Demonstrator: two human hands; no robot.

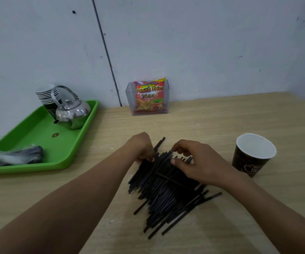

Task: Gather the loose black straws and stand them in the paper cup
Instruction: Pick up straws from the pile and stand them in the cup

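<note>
A big heap of loose black straws [168, 191] lies on the wooden table [221, 114] in front of me. My left hand [141, 147] sits at the heap's far left edge, fingers curled down onto the straw ends. My right hand [193, 162] is on the far right part of the heap, fingers and thumb curled around several straws. A dark paper cup [252, 154] with a white inside stands upright and empty to the right of the heap, apart from both hands.
At the left a green tray [38, 132] holds a steel kettle [71, 112], a stack of paper cups [47, 98] and a plastic bag of dark items [14, 158]. A clear box with a red snack packet [149, 97] stands against the back wall.
</note>
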